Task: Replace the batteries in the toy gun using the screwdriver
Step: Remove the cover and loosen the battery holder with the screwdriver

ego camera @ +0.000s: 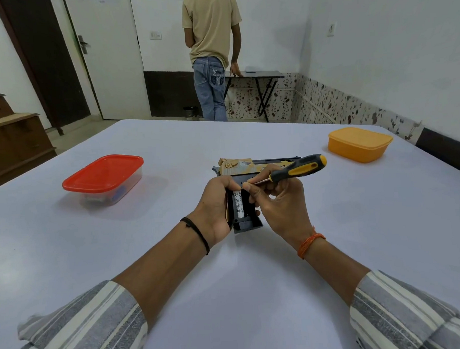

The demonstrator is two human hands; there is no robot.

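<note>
Looked light, rigid and slick-sided, the plastic toy gun [244, 191] above the table [228, 293], best taken by its grip as left hand [216, 202] clasped it, right hand [279, 201] pinching the screwdriver [297, 168] at a screw.

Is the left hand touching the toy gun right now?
Touching. The head view shows the left hand wrapped round the toy gun's grip, thumb lying across its upper part.

White walls [375, 36], dark door [47, 63], folding table [259, 75], wooden dresser [14, 146]
</note>
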